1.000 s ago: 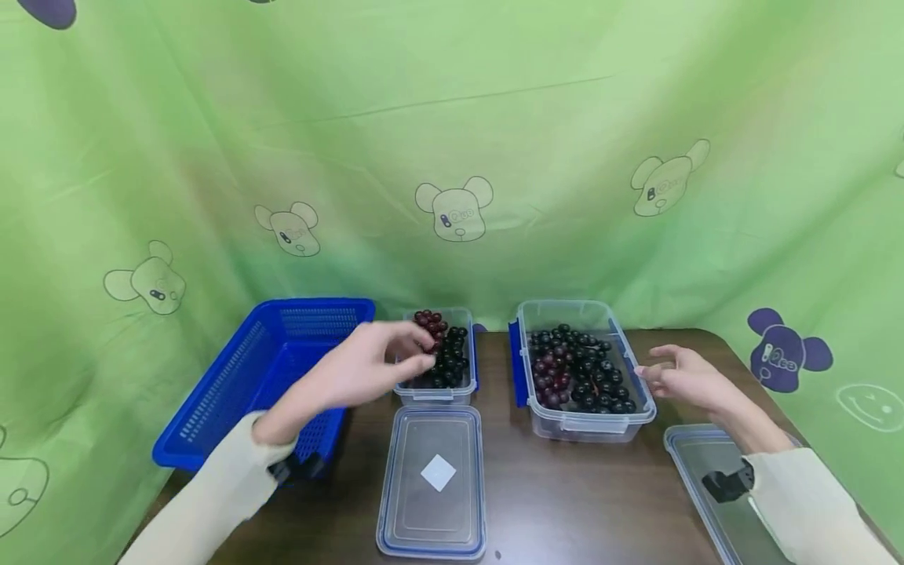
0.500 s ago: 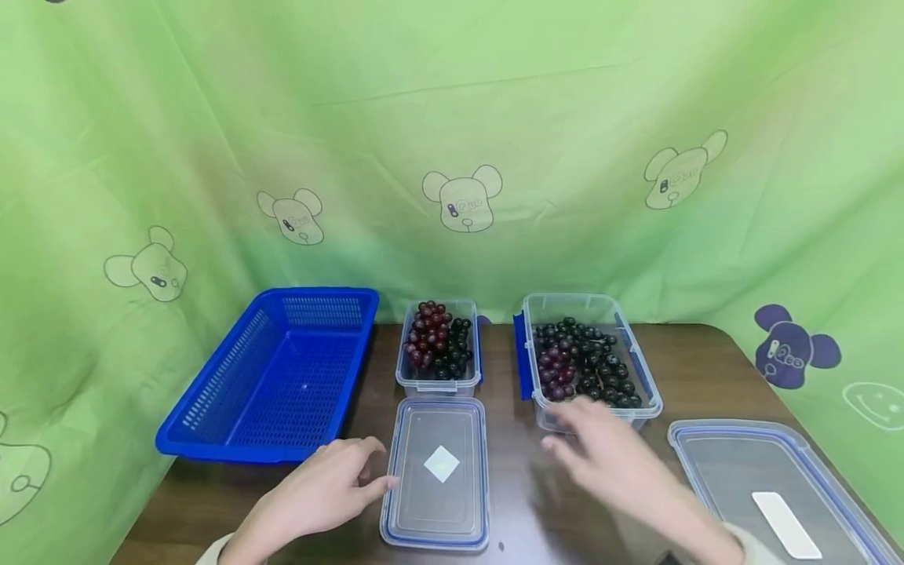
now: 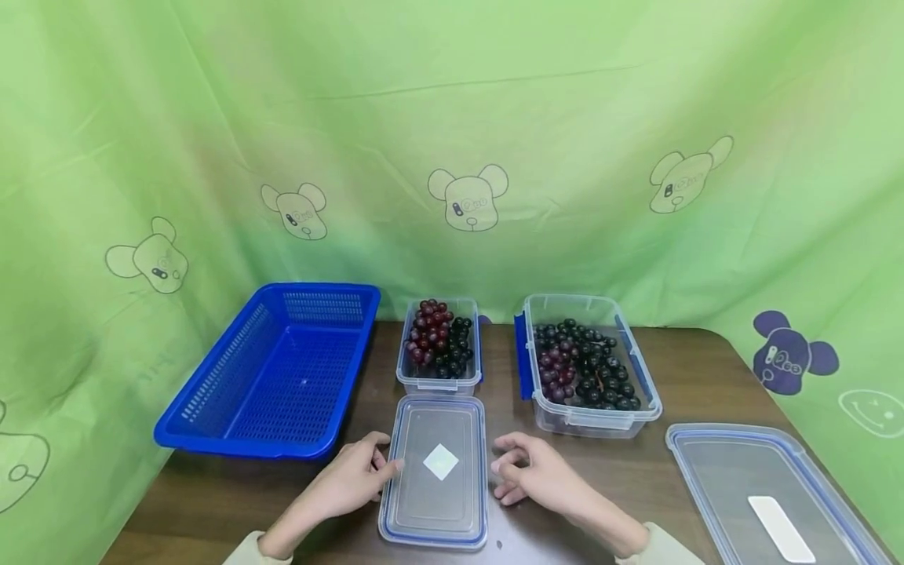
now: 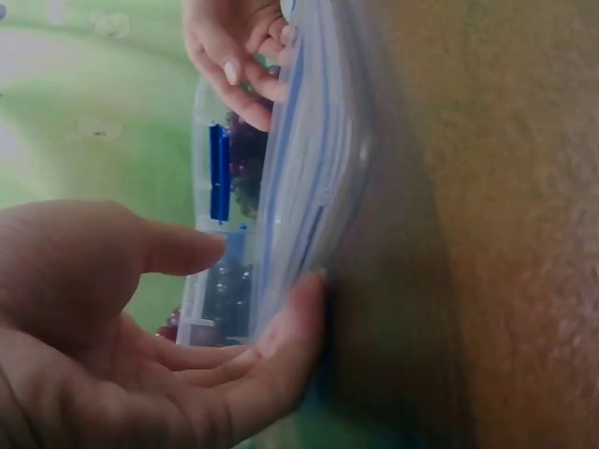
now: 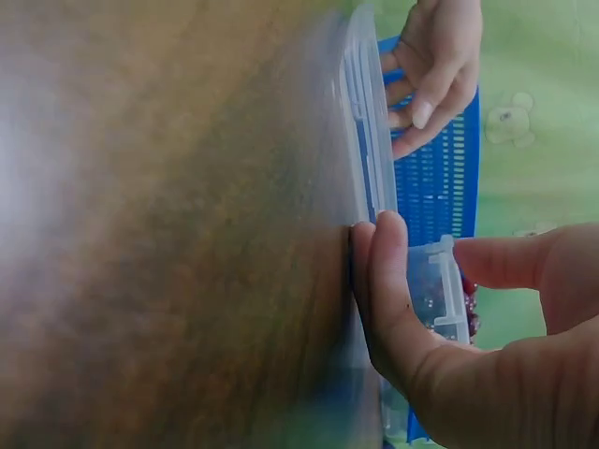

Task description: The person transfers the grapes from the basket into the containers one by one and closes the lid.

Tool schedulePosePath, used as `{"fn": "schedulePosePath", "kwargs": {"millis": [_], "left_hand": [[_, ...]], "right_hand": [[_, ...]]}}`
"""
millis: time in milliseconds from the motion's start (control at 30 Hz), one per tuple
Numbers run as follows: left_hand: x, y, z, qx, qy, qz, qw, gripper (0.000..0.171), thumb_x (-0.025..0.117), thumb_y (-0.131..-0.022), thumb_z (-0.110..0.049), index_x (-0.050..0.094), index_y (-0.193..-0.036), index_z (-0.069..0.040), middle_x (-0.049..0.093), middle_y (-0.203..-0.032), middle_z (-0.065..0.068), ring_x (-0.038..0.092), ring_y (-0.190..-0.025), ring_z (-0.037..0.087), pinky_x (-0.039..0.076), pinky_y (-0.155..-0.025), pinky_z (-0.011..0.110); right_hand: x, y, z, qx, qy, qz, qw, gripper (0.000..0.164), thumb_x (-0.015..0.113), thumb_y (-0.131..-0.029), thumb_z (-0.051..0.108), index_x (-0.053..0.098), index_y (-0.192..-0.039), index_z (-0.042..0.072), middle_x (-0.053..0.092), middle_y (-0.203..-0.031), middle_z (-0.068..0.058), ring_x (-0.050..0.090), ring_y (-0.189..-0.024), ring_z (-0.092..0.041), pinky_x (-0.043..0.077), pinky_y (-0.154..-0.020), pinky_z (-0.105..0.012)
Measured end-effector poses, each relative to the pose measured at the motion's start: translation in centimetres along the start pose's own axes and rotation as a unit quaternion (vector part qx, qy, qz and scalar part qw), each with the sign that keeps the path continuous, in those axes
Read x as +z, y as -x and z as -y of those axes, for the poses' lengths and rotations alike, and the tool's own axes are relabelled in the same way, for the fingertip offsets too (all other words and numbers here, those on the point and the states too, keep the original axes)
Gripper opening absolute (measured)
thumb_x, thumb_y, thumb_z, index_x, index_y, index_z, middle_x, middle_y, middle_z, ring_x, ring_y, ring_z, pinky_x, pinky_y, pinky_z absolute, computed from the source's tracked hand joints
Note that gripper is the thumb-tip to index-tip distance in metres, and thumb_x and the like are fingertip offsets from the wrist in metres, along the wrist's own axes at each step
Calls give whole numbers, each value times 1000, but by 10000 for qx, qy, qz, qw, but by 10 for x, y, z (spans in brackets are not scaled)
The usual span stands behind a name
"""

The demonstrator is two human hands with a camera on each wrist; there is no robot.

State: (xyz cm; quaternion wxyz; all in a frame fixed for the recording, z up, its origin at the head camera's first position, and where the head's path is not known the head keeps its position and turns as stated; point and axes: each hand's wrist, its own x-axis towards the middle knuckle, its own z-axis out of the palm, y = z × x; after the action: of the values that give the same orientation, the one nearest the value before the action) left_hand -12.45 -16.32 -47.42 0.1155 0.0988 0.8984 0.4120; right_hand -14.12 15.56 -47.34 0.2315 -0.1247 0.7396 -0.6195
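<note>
A small clear lid (image 3: pixel 434 510) with a blue seal and a white diamond label lies flat on the table. My left hand (image 3: pixel 353 479) is at its left edge, with the thumb over the rim. In the left wrist view the fingertips (image 4: pixel 304 304) touch the lid's edge, while the thumb stays apart. Beside the right edge is my right hand (image 3: pixel 537 475), fingers loosely bent; the right wrist view has its fingertips (image 5: pixel 388 234) at the lid's rim. Neither hand pinches the lid. Behind it stands a small clear box (image 3: pixel 436 386) with red grapes (image 3: pixel 428 329) and black grapes (image 3: pixel 455 349).
A larger clear box (image 3: pixel 586 424) of dark grapes (image 3: pixel 600 369) stands to the right, its blue clasp hanging at the left. The large lid (image 3: pixel 727 471) lies at far right. A blue basket (image 3: pixel 282 451) sits on the left. A green curtain (image 3: pixel 565 259) hangs behind.
My left hand has drawn back from the small grape box to the small lid's left edge. My right hand has moved left from beside the large box to the small lid's right edge.
</note>
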Motion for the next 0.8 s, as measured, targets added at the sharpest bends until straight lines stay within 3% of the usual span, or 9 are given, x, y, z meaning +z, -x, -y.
{"fn": "schedulePosePath", "kwargs": {"millis": [167,333,467,800], "left_hand": [[0,-7,1,-98,280,-57,9995,51,62,-105,-20,51,-137,18,69,-80,4,69,-57,11,57,-52,26],[0,-9,0,-154,680,-52,9976,32,48,-107,-5,57,-130,15,64,-79,6,65,-57,12,59,-53,26],[1,-9,2,-183,847,-26,9962,30,43,-106,0,60,-126,15,63,-79,7,64,-57,12,60,-53,27],[2,-14,4,-194,1032,-53,9945,27,48,-101,3,61,-122,15,64,-76,8,65,-56,12,62,-53,31]], "right_hand": [[1,-5,1,154,-274,106,9994,54,64,-100,3,40,-138,-26,70,-104,-27,76,-74,-25,67,-70,-42],[5,-6,1,284,-249,135,9992,47,64,-99,3,46,-133,-25,71,-95,-20,75,-67,-22,67,-68,-42],[8,-5,-2,270,-184,109,9994,43,62,-99,-2,46,-132,-26,70,-95,-18,75,-66,-22,66,-67,-43],[8,-6,-5,184,-142,112,9997,42,62,-95,-8,45,-131,-23,67,-92,-17,73,-66,-21,66,-67,-45]]}}
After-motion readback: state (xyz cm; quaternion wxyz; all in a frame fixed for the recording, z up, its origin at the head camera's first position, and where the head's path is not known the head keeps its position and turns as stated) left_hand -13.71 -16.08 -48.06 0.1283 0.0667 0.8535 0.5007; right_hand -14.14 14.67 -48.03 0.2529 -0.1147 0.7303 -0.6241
